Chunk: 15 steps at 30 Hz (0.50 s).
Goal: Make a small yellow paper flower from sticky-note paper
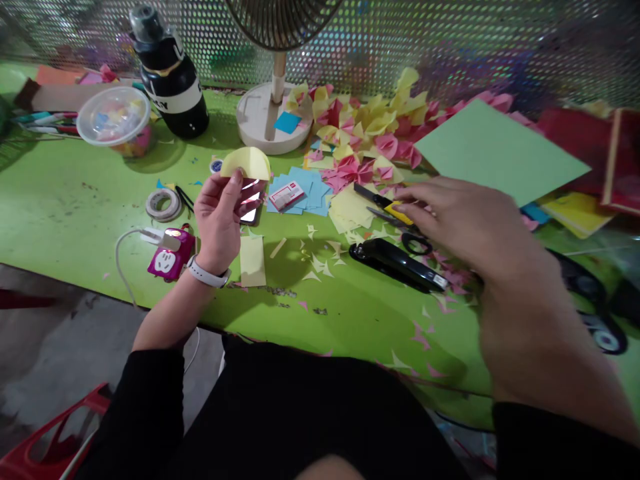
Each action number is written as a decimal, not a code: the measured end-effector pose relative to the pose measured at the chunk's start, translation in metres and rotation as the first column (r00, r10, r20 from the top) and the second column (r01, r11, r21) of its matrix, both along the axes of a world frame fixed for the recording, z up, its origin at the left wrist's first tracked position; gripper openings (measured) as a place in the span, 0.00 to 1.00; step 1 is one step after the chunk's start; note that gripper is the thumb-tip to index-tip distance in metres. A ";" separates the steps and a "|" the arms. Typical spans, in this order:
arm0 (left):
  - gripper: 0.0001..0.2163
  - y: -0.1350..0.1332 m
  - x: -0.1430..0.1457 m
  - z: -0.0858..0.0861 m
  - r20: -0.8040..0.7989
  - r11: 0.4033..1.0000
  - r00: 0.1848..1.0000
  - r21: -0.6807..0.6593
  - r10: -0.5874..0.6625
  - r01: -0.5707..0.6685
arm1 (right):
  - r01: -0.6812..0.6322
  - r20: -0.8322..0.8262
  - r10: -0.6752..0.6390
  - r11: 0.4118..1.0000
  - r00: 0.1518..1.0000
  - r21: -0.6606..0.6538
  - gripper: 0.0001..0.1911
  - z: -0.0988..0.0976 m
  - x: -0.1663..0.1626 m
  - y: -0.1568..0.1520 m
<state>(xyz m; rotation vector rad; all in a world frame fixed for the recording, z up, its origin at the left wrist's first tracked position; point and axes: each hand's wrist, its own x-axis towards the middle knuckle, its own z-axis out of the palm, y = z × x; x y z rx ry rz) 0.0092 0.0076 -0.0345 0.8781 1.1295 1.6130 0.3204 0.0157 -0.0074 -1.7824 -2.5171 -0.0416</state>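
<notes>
Between thumb and fingers, my left hand [223, 217] pinches a pale yellow rounded piece of paper [246, 163] above the table. My right hand [450, 217] is closed at a pair of scissors [417, 245] with a black finger loop; the grip is partly hidden. A black-and-yellow tool part [373, 194] shows at its fingertips, and I cannot tell whether it belongs to the scissors. Just below lies a black stapler [397, 265]. Yellow paper sheets [349, 210] and blue paper squares [313, 190], topped by a small red-and-white box [287, 196], lie between my hands.
Pink and yellow paper flowers [370, 127] are heaped behind. A fan [275, 130], black bottle [175, 93] and plastic tub [114, 123] stand at the back. A tape roll [163, 205] and pink power adapter [173, 255] lie left. Green paper [500, 153] lies right.
</notes>
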 end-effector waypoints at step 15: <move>0.10 0.000 0.007 -0.012 -0.112 0.992 0.986 -0.033 -0.126 0.123 | -0.115 0.154 0.193 0.905 0.969 -0.409 0.11 -0.034 -0.067 0.040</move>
